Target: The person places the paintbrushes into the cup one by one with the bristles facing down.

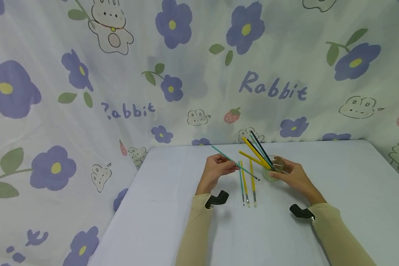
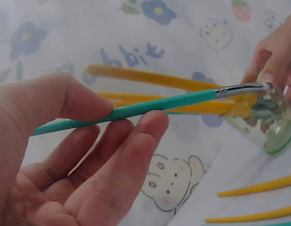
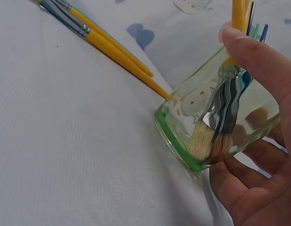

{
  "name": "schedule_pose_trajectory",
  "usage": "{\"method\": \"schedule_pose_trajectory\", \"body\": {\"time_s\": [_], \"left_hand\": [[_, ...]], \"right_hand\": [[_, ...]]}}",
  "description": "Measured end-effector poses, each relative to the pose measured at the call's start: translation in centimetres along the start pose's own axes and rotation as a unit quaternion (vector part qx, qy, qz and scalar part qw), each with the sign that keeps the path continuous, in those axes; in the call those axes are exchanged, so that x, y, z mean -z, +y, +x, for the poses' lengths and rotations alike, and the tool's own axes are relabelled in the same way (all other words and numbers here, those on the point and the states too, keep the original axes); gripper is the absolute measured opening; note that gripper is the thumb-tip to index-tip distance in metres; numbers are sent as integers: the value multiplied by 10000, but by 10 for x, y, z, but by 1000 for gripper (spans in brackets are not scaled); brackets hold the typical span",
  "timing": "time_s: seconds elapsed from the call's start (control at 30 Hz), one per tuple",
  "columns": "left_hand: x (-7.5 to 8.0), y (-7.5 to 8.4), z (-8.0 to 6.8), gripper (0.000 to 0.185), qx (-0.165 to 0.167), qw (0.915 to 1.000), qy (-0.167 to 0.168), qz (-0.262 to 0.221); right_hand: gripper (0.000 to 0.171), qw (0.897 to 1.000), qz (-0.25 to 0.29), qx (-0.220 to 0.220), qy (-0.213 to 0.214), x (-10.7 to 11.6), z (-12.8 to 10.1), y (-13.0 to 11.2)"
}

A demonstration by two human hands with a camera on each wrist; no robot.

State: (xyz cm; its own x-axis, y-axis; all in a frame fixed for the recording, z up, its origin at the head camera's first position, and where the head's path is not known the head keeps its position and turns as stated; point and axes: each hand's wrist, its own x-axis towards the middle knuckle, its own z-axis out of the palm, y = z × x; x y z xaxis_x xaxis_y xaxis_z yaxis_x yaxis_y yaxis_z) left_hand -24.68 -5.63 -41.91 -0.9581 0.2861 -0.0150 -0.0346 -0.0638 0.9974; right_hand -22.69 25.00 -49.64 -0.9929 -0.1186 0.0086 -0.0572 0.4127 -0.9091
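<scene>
My left hand point(image 1: 217, 169) pinches a teal paintbrush point(image 1: 234, 163) between thumb and fingers, its bristle end pointing right toward the glass; the wrist view shows the teal brush point(image 2: 136, 110) lying across my fingertips. My right hand point(image 1: 294, 175) grips a small clear glass jar point(image 1: 272, 170) with a green-tinted base point(image 3: 216, 127), tilted on the table. Several yellow, teal and dark brushes point(image 1: 257, 151) stand in the jar, bristles down point(image 3: 211, 141). Three brushes point(image 1: 247, 184) lie flat on the table between my hands.
A white table point(image 1: 173, 207) carries everything; its left edge drops off near a floral "Rabbit" cloth point(image 1: 86, 111) that hangs behind and to the sides. Loose yellow brushes point(image 3: 112, 49) lie just left of the jar.
</scene>
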Motion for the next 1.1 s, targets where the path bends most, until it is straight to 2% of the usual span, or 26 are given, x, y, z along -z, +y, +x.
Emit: {"method": "schedule_pose_trajectory", "body": {"time_s": [0.2,0.47,0.9,1.1], "left_hand": [[-10,6,-3,9,-229,9993,80,-287],[-22,10,6,11,-499,9974,245,-454],[-41,14,22,16,-741,9961,437,-209],[-51,15,30,19,-834,9958,375,-81]], "right_hand": [[88,10000,-7,91,-21,-1,0,0],[88,10000,-38,33,16,-1,1,2],[90,10000,65,-10,23,-1,2,2],[91,9999,98,-26,30,0,2,3]]}}
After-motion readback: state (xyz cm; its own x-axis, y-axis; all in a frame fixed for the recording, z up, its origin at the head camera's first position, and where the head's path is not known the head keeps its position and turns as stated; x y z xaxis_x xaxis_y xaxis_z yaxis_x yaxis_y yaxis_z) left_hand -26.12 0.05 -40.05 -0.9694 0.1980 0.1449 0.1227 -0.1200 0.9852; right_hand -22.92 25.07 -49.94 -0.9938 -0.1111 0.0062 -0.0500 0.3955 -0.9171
